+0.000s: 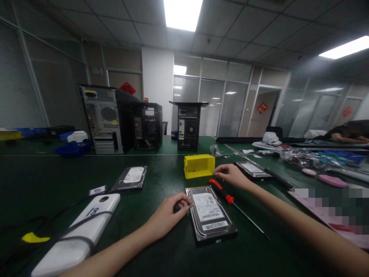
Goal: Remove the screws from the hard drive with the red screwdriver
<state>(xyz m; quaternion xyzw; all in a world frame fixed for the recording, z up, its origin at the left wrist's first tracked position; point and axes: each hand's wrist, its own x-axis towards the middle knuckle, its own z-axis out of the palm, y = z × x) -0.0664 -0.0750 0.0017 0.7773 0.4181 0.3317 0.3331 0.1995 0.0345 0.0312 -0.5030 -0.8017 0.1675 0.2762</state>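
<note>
A hard drive (209,211) with a white label lies flat on the green table in front of me. At its left edge is my left hand (170,211), fingers curled and thumb and forefinger pinched; whatever they hold is too small to make out. My right hand (232,176) reaches to the right side of a yellow plastic box (198,176), which has its open face toward me. The fingertips there are drawn together, and I cannot make out what is in them. A red and black screwdriver (230,199) lies between the drive and my right forearm.
More hard drives (133,176) lie left and right (253,169). A white power bank (86,219) with a black cable is at near left. Several computer towers (106,119) stand behind. Bagged parts (311,159) cover the right side; another person's arm (343,136) rests far right.
</note>
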